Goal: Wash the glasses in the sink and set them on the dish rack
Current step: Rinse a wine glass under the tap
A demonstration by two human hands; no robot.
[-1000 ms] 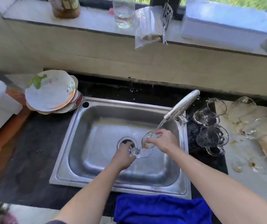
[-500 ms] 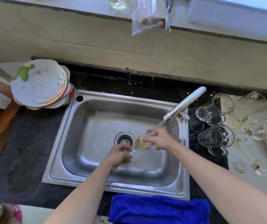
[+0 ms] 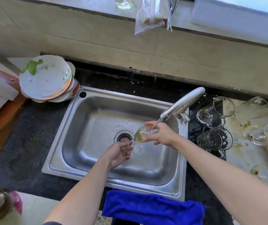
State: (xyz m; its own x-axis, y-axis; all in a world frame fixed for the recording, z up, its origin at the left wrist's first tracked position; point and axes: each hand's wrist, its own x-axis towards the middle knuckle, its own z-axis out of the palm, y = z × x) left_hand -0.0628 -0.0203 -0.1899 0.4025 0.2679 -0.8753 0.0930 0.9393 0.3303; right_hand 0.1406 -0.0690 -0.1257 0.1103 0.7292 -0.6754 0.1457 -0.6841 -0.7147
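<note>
I hold a small stemmed glass [image 3: 140, 134] tilted over the steel sink [image 3: 87, 127], its mouth up under the faucet [image 3: 181, 104]. My right hand [image 3: 160, 135] grips the bowl, with fingers at the rim. My left hand [image 3: 119, 153] pinches the stem and foot lower down, near the drain [image 3: 123, 137]. A yellowish liquid shows inside the bowl. A thin stream of water runs from the spout onto my right hand and the glass.
Several clear glass mugs [image 3: 214, 138] and glasses lie on their sides right of the sink, some on a stained white board [image 3: 250, 153]. Stacked dirty plates [image 3: 45, 78] sit at the back left. A blue cloth [image 3: 152, 208] drapes over the front counter edge.
The glass has been raised and tilted with its mouth closer under the spout. Both hands moved slightly with it; the camera view has dipped downward.
</note>
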